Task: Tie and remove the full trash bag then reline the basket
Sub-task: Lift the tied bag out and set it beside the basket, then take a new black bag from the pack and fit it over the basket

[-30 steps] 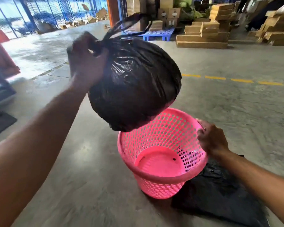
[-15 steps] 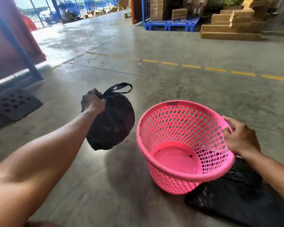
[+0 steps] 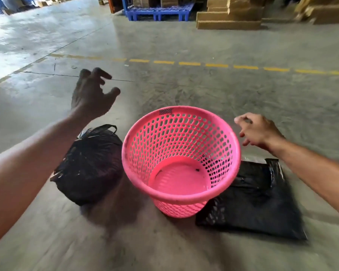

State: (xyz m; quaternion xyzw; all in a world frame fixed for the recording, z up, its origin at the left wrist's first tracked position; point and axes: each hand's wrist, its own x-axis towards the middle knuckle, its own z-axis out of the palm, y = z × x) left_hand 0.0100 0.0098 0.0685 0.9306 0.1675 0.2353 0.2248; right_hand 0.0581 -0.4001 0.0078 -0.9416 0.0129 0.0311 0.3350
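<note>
Left hand (image 3: 90,96) up in the air at 10 o'clock from the basket, fingers spread and curled, gripping nothing. Right hand (image 3: 259,131) hovers at 2 o'clock off the rim, fingers loose and apart, also empty, not touching the basket.

Pink basket (image 3: 181,159), perforated plastic, stands upright on the concrete floor (image 3: 243,98), centre frame, no liner inside, bare pink bottom w/ a couple of dark specks. Small dark label (image 3: 165,111) on the far rim at 12 o'clock, print too small to read.

Full trash bag (image 3: 90,165), black, knotted at top w/ a loop handle sticking up, sits on the floor at 9 o'clock, just beside the basket wall; whether they touch, can't tell. It's below the left forearm.

Flat folded black bag (image 3: 258,198) lies on the floor at 4 o'clock, its near corner tucked behind the basket base.

Further out: dashed yellow line (image 3: 190,63) crosses the floor at 12 o'clock. Beyond that, blue pallet (image 3: 157,12) and stacked cardboard (image 3: 229,16) at 1 o'clock. No readable writing on the boxes.
</note>
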